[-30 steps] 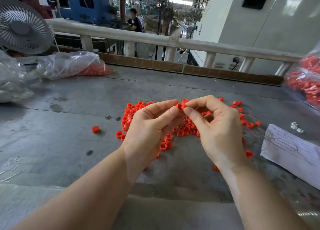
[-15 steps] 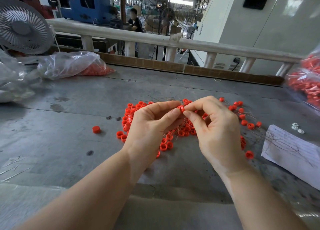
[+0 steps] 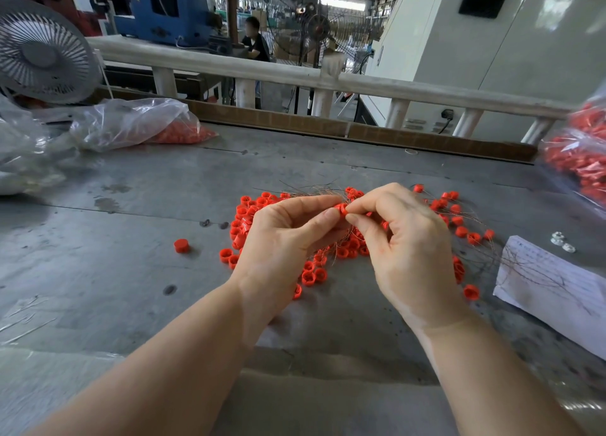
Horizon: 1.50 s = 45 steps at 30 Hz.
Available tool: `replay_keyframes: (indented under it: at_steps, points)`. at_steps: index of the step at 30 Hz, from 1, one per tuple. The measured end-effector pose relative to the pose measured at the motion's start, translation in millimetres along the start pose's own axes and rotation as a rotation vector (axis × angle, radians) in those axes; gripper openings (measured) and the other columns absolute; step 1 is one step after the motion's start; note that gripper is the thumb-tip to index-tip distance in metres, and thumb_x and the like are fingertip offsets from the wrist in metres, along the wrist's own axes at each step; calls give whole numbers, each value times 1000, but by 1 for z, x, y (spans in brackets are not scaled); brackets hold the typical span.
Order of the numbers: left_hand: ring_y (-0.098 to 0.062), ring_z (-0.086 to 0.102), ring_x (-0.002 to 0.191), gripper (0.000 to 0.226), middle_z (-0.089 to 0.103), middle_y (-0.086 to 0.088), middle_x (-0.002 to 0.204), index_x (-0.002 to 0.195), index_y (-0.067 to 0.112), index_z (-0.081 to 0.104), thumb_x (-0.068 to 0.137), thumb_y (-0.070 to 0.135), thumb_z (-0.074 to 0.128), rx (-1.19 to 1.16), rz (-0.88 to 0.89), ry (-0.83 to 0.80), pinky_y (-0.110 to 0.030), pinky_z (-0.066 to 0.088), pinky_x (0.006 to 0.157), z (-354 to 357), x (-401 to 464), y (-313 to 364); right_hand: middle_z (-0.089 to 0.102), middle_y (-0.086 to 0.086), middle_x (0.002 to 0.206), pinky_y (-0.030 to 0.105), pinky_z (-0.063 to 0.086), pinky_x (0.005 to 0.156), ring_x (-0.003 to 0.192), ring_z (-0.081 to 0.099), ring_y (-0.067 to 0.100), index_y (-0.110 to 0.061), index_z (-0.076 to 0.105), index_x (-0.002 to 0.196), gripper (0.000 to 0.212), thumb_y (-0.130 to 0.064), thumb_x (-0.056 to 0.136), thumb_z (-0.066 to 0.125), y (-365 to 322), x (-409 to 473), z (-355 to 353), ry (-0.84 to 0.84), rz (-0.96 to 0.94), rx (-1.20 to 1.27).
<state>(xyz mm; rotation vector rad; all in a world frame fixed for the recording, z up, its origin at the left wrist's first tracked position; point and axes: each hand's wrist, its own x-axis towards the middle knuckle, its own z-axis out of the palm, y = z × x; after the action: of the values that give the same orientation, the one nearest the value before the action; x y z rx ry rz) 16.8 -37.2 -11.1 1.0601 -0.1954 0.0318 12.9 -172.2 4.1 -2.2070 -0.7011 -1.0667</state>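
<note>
Red cap (image 3: pixel 342 210) is pinched by your left hand (image 3: pixel 282 242) and right hand (image 3: pixel 411 252) together; uneven fingertip pressure can flick it into the pile (image 3: pixel 244 217) below.

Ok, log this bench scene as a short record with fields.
left hand: pinches red cap
right hand: pinches the same cap from the other side
pile of caps: on the table, under the hands, among thin wires
lone cap: apart, left of pile
paper sheet: right of pile
</note>
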Motion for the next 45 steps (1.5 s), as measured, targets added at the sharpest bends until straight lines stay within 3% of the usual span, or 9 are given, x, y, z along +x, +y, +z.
replay_keyframes:
  at_steps: [10, 22, 31, 40, 45]
  points:
    - [-15, 71, 76, 24, 74, -9, 81, 90, 5, 70, 66, 11, 65, -31, -47, -7, -20, 56, 68, -1, 0, 1, 64, 7, 77, 39, 51, 65, 73, 61, 23, -1, 68, 77, 6, -3, 82, 65, 1, 0, -1, -11, -38, -17]
    - [-15, 70, 77, 23, 74, -9, 83, 89, 8, 72, 67, 14, 67, 37, 37, 22, -19, 54, 67, -1, -1, -1, 63, 5, 78, 36, 51, 66, 74, 61, 19, -1, 70, 78, 6, -3, 82, 66, 2, -1, 2, 16, 10, 78]
    - [-15, 70, 79, 26, 74, -10, 86, 92, 4, 71, 68, 13, 66, 15, 20, 17, -19, 53, 68, 1, -1, -1, 62, 2, 77, 14, 43, 67, 73, 55, 8, -3, 69, 78, 3, -3, 81, 67, 2, -2, 4, 39, 73, 136]
    - [-16, 70, 77, 17, 74, -9, 82, 79, 12, 76, 64, 14, 68, -58, -5, 21, -21, 56, 69, 1, -1, 0, 63, 2, 77, 15, 42, 66, 73, 56, 10, -3, 68, 78, 5, -5, 82, 66, 1, -2, 5, 55, 83, 124]
    - [-14, 70, 72, 18, 73, -8, 80, 81, 10, 74, 65, 13, 67, -73, -10, 27, -19, 55, 66, 2, -1, 0, 64, 3, 78, 23, 47, 69, 75, 59, 14, -2, 69, 80, 6, -5, 82, 65, 0, -2, 5, 50, 68, 144]
